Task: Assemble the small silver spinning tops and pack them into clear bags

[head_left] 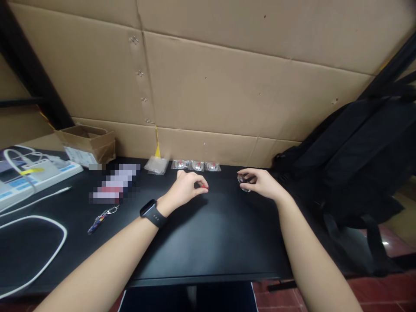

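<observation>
My left hand (188,187), with a dark watch on its wrist, is closed in a pinch on a small red piece (204,186) above the black table. To its right, my right hand (260,183) has its fingers closed around the edge of a round, shiny clear disc (244,187). The fingers cover part of the disc, and its exact kind is unclear. Behind my hands, three clear bags lie in a row, the middle bag (196,165) among them, each with a round shiny item and a red spot inside. Left of these is a stack of flat clear bags (157,165).
A small cardboard box (89,145) stands at the back left, near a white power strip (42,177). A white cable (61,242) loops over the table's left side. A keychain (102,219) lies near a pixelated item (115,184). A black backpack (367,151) is at right.
</observation>
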Available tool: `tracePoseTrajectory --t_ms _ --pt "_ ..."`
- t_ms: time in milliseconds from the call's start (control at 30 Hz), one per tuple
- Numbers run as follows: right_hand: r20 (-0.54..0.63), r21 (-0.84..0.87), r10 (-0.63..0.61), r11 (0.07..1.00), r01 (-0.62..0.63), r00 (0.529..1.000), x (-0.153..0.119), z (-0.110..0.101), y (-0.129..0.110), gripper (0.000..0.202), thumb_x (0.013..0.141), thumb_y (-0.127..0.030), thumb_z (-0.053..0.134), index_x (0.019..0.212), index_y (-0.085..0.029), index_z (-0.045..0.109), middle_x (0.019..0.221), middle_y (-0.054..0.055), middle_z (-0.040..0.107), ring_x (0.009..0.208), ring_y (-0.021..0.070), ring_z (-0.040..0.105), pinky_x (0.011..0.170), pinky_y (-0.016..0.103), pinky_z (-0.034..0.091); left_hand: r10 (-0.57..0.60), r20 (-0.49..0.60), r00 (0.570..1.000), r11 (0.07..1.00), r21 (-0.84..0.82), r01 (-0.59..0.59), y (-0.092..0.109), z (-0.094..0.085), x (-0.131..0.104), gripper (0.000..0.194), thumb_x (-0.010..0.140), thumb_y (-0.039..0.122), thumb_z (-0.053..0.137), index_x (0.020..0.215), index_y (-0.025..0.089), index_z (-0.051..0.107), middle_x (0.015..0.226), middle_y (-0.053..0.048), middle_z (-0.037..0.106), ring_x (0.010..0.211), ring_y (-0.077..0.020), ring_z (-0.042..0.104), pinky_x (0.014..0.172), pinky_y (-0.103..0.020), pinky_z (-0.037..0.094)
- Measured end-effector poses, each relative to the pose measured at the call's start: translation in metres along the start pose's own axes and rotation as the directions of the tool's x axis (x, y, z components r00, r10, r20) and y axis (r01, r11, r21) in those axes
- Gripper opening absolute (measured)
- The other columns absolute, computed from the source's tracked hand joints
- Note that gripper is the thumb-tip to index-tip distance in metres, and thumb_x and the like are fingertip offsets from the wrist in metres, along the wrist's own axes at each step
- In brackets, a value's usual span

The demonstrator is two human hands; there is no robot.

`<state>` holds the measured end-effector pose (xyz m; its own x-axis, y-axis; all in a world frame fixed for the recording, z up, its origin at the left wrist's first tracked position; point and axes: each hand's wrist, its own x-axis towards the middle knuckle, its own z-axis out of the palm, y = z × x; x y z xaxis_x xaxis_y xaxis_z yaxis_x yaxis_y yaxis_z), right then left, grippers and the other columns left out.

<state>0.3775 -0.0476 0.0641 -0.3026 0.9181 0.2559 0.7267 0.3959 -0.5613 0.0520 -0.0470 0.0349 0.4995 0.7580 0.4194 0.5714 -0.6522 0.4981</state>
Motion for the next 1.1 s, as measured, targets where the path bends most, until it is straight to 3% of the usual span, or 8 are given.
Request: tracePoseTrajectory --t_ms 100,200,367,500,667,1100 --pt "0.040 0.251 -0.087 0.965 0.075 0.995 0.003 0.024 -0.032 0.048 0.076 -0.035 0.080 0.121 -0.022 0.070 0.112 0.010 0.074 0.098 0.0250 0.070 0.081 0.037 0.059 -0.024 -0.035 0.999 0.996 -0.087 0.021 0.004 -0.002 0.000 0.010 0.085 0.037 0.074 0.088 0.027 0.077 0.094 0.001 0.078 0.087 -0.0185 0.069 0.092 -0.036 0.042" --pt "0.083 0.389 -0.156 0.914 0.112 0.984 0.005 0.047 -0.052 0.047 0.076 -0.033 0.080 0.122 -0.024 0.070 0.119 0.010 0.071 0.103 0.0251 0.069 0.083 0.039 0.060 -0.032 -0.050 0.998 0.991 -0.128 0.026 0.004 -0.002 -0.001 0.014 0.087 0.038 0.071 0.095 0.029 0.078 0.099 0.001 0.078 0.088 -0.0193 0.070 0.089 -0.034 0.048" --pt "0.063 0.599 -0.126 0.798 0.063 0.990 0.005 0.070 -0.059 0.054 0.074 -0.031 0.083 0.125 -0.028 0.066 0.132 0.010 0.064 0.111 0.0246 0.066 0.089 0.042 0.059 -0.028 -0.080 0.996 0.990 -0.142 0.016 0.003 -0.002 -0.001 0.016 0.088 0.037 0.070 0.098 0.029 0.079 0.102 0.000 0.078 0.095 -0.0212 0.070 0.089 -0.034 0.051" --pt "0.052 0.749 -0.097 0.662 0.026 0.994 0.005 0.077 -0.059 0.063 0.069 -0.028 0.087 0.127 -0.029 0.063 0.131 0.009 0.064 0.108 0.0221 0.067 0.099 0.044 0.056 -0.023 -0.141 0.990 0.985 -0.173 -0.002 0.004 0.000 0.000 0.013 0.088 0.036 0.070 0.094 0.029 0.079 0.106 -0.001 0.076 0.103 -0.0216 0.067 0.098 -0.036 0.049" --pt "0.086 0.808 -0.118 0.589 0.000 0.989 0.005 0.081 -0.063 0.057 0.067 -0.026 0.089 0.119 -0.027 0.066 0.130 0.007 0.065 0.106 0.0218 0.068 0.101 0.045 0.055 -0.036 -0.247 0.968 0.997 -0.074 0.018 0.010 0.006 0.000 0.007 0.085 0.033 0.074 0.087 0.029 0.079 0.130 -0.003 0.061 0.125 -0.0259 0.055 0.109 -0.044 0.041" --pt "0.014 0.803 -0.050 0.595 0.018 0.999 0.006 0.089 -0.064 0.062 0.064 -0.028 0.091 0.119 -0.027 0.064 0.122 0.007 0.070 0.106 0.0236 0.070 0.102 0.047 0.055 -0.007 -0.264 0.964 0.998 0.056 0.023 0.015 0.015 -0.003 0.009 0.089 0.034 0.070 0.087 0.030 0.077 0.127 -0.003 0.059 0.127 -0.0277 0.048 0.108 -0.049 0.035"
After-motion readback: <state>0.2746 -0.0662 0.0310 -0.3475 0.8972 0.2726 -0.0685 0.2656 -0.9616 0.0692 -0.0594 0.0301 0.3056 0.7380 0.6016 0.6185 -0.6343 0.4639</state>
